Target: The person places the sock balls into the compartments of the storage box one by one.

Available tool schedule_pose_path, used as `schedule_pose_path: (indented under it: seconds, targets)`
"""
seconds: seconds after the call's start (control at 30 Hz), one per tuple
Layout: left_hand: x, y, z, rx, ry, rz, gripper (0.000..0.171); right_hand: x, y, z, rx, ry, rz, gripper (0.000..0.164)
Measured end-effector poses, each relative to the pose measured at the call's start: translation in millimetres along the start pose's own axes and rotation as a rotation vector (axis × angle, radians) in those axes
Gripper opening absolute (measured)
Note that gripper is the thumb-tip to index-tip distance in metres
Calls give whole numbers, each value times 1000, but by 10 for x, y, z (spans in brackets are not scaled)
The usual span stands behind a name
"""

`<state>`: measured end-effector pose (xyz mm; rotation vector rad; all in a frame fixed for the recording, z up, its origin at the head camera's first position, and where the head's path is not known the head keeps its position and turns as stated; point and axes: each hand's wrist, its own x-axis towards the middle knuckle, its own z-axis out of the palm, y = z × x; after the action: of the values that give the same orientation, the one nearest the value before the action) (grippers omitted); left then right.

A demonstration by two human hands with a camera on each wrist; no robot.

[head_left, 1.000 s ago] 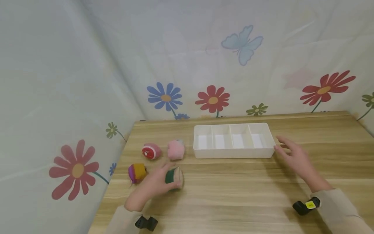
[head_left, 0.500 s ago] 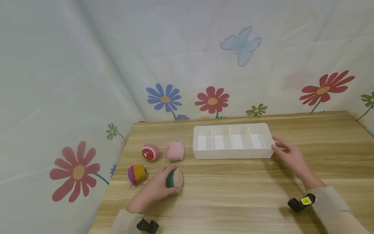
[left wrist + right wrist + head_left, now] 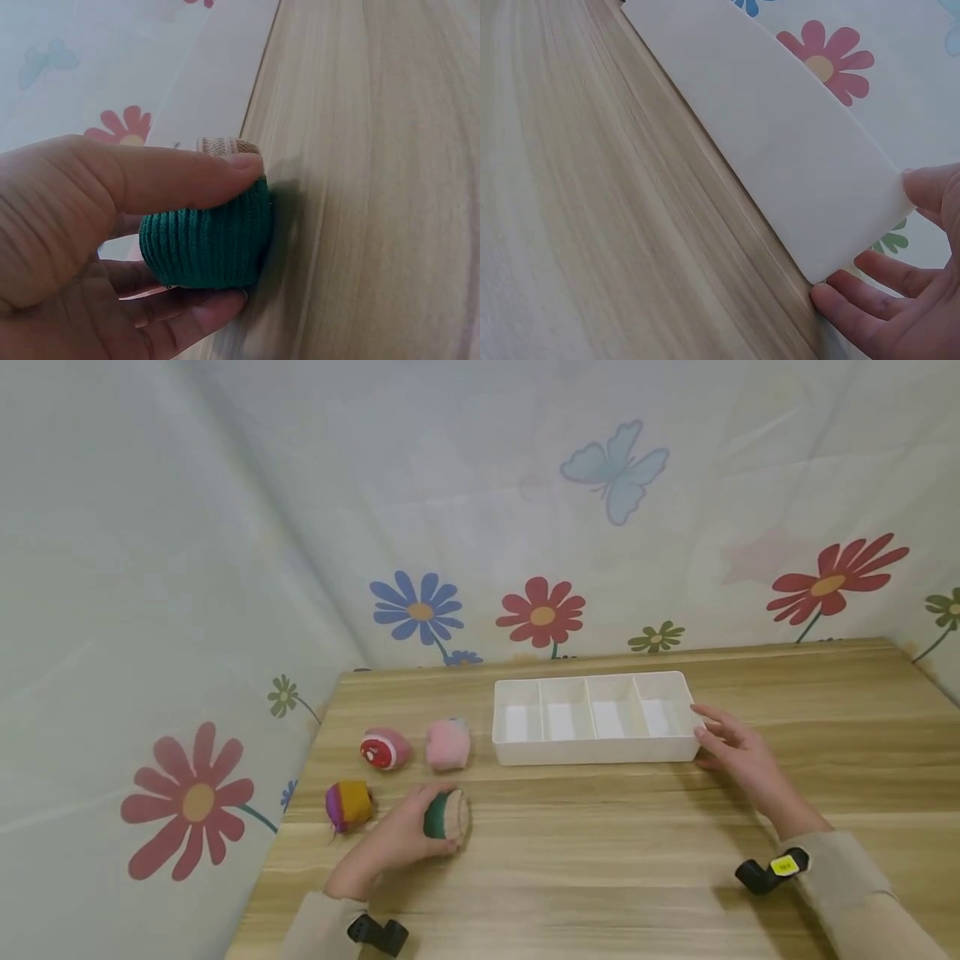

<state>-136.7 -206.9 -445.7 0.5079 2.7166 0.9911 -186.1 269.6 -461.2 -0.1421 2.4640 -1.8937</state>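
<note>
A flower-printed cloth (image 3: 480,485) hangs behind the wooden table (image 3: 600,860). The white four-compartment tray (image 3: 570,751) sits at the far middle; the right hand (image 3: 738,764) touches its right end with loosely bent fingers and thumb, apparently steadying it. At the left, the left hand (image 3: 405,831) is partly closed, thumb and fingers on opposite sides of a green-and-beige knitted bundle (image 3: 206,244) on the near side of the others; whether it touches the table cannot be told. The step in hand looks like the grasp, and the next move seems to call for a firm grip and a clean lift. Beyond that hand lie a pink soft piece (image 3: 447,745), likely the closest obstacle, and a pink-and-red one (image 3: 382,749); farther left is a purple-and-yellow one (image 3: 349,804).
</note>
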Motion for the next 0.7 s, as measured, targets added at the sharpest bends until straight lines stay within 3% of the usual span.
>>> schedule_pose_path:
  seconds: [0.3,0.47,0.7]
  targets:
    - [35,131,-68,-92,7,-27,72,4,30,14,87,6,3,51]
    - [75,190,-102,-93,30,-39,72,3,14,19,107,8,10,52]
    - [159,274,-162,-173,73,-2,76,8,23,10,114,15,21,53]
